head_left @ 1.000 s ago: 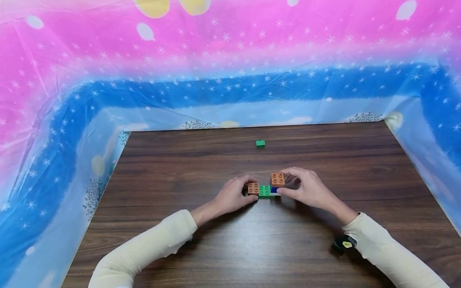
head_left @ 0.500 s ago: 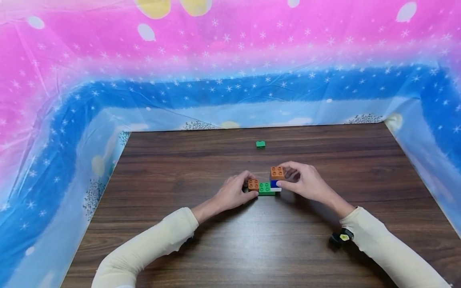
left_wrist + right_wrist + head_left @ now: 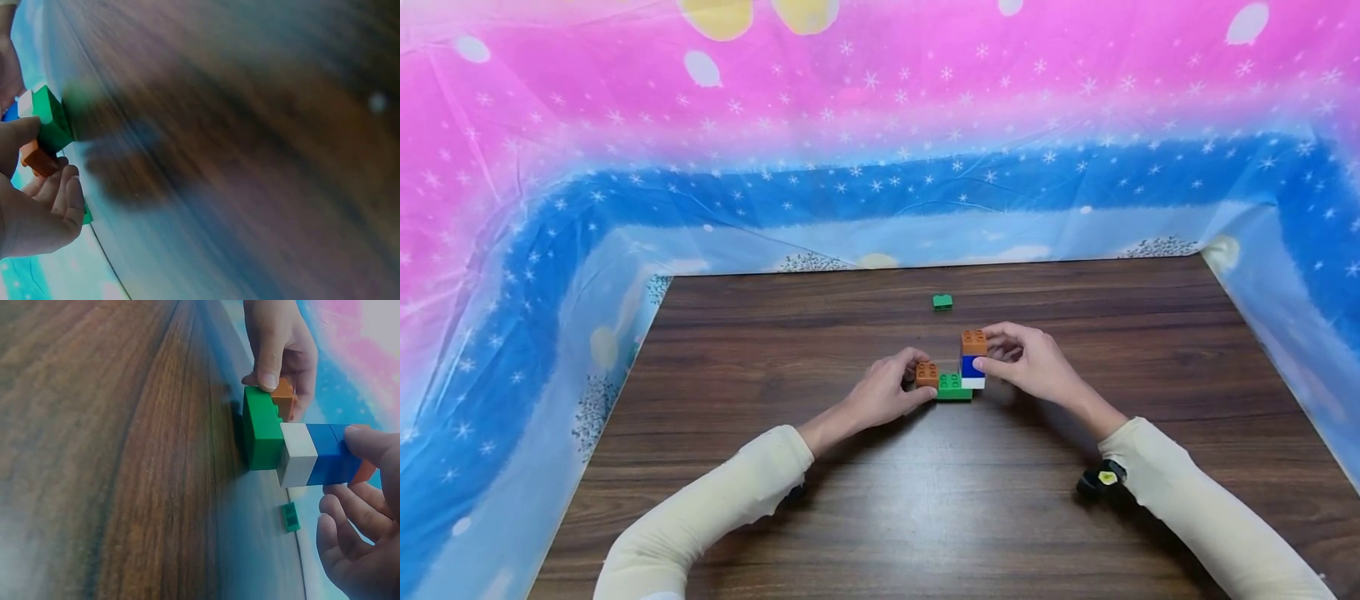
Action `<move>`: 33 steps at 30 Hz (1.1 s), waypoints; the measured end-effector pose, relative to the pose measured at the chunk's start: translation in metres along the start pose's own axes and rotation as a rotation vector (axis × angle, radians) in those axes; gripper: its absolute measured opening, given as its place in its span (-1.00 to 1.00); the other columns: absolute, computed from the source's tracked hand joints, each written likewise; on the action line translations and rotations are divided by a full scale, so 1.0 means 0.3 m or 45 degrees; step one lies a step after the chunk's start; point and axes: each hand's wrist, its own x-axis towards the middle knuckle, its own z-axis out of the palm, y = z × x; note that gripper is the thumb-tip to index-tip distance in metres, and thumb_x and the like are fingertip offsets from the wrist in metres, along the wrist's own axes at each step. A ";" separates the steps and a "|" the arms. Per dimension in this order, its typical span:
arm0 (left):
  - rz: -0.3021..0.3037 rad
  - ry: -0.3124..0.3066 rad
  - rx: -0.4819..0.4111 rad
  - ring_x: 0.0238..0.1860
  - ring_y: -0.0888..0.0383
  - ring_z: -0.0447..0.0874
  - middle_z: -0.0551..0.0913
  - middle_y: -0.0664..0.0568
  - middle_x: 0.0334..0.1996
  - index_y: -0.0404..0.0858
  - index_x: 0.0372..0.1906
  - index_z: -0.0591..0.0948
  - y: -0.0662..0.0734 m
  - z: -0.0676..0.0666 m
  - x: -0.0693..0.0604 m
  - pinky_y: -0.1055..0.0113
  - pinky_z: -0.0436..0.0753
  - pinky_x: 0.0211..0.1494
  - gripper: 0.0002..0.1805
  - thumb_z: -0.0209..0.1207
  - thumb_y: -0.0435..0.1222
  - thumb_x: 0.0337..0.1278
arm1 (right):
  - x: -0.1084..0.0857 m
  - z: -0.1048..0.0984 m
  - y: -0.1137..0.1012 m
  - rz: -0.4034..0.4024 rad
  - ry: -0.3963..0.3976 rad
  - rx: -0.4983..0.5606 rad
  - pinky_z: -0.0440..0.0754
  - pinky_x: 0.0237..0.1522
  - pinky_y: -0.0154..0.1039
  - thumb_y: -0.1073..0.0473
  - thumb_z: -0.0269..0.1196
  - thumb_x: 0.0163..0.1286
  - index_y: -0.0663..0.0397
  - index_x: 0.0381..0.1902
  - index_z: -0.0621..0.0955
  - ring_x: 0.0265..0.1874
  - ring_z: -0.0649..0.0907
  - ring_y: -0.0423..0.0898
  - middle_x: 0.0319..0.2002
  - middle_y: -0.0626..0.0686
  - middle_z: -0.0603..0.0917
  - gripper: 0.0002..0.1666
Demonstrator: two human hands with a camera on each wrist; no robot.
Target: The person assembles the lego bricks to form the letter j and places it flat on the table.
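Observation:
A long green toy brick (image 3: 953,393) carries an orange brick (image 3: 927,372) on its left end. At its right end rises a tower: a white brick (image 3: 298,454) at the bottom, two blue bricks (image 3: 328,450) above, and another orange brick (image 3: 974,339) on top. The left hand (image 3: 883,389) holds the left end between thumb and fingers, its thumb near the orange and green bricks. The right hand (image 3: 1032,362) pinches the tower, thumb on its upper blue brick. Whether the long green brick touches the table, I cannot tell.
A small green brick (image 3: 942,302) lies alone on the dark wooden table (image 3: 760,333), beyond the hands. A patterned pink and blue cloth (image 3: 880,192) stands around the table's back and sides. A black wrist device (image 3: 1101,479) is strapped at the right sleeve.
Both hands and the brick build have shifted away from the person. More of the tower's front, blue and white, now shows. The small green brick stays in place.

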 end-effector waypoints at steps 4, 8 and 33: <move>0.009 0.001 -0.006 -0.02 0.13 0.64 0.68 -0.01 0.01 -0.20 0.30 0.51 -0.008 -0.003 0.004 0.19 0.63 0.02 -0.47 0.30 -0.07 0.36 | 0.016 0.001 0.007 0.037 -0.002 0.031 0.66 -0.06 -0.01 -0.11 0.42 0.35 0.09 0.24 0.60 -0.14 0.71 -0.03 -0.06 0.08 0.75 -0.39; 0.030 -0.009 -0.030 -0.03 0.15 0.64 0.68 0.00 -0.01 -0.20 0.26 0.55 -0.015 -0.008 0.013 0.22 0.63 0.01 -0.52 0.31 -0.09 0.35 | 0.030 0.003 0.016 0.075 -0.007 0.064 0.64 -0.02 0.02 -0.16 0.39 0.37 0.09 0.25 0.60 -0.08 0.69 0.00 0.00 0.10 0.74 -0.36; 0.024 -0.025 -0.152 0.00 0.15 0.67 0.69 0.00 0.08 -0.17 0.24 0.62 -0.051 -0.037 0.057 0.25 0.65 0.04 -0.58 0.29 -0.13 0.38 | 0.123 0.026 0.047 0.290 -0.071 0.279 0.72 -0.14 -0.06 -0.24 0.32 0.41 0.11 0.37 0.50 -0.22 0.77 0.01 0.11 0.22 0.68 -0.24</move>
